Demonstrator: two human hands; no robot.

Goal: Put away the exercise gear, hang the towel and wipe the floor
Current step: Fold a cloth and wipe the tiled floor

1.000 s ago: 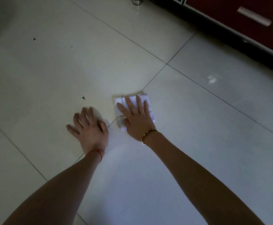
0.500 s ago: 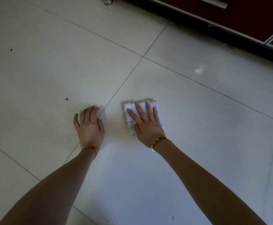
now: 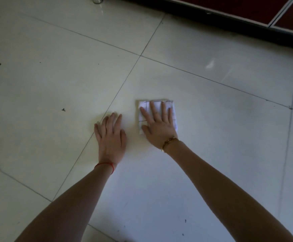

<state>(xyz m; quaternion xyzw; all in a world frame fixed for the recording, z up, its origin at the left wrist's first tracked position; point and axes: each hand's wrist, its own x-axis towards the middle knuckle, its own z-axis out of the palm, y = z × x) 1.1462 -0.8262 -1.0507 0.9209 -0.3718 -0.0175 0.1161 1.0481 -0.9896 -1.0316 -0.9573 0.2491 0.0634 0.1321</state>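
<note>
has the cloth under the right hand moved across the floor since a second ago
Yes. The folded cloth under the right hand has slid rightward: earlier it overlapped the diagonal grout line; now it lies clear of it, on the tile to the right.

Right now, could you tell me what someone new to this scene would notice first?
The eye lands on the right hand, fingers straight, pressing a folded white cloth flat on the pale tiled floor near the middle of the view. Just beside it, the left hand rests flat on the tile, across a grout line. A dark red cabinet runs along the top right edge.
</note>
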